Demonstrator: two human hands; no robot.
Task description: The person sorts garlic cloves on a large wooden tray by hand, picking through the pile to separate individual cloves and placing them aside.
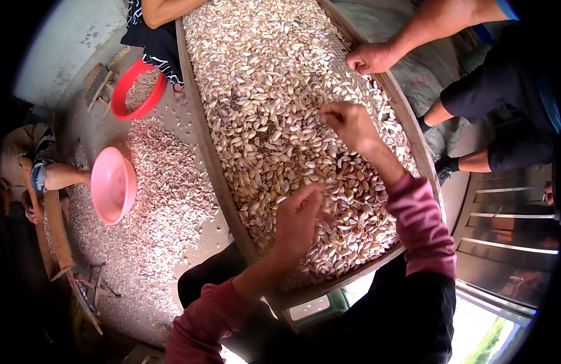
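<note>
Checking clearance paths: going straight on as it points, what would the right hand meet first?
Likely the garlic cloves in the wooden tray, ahead of the right hand; its height is unclear, so it might pass above them.

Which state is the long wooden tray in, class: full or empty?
Largely full: garlic cloves cover most of the wooden tray, though they thin out beside the co-worker's hand; depth cannot be told.

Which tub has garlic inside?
The red tub: garlic cloves lie in it. The pink tub shows only its bare inside.
</note>
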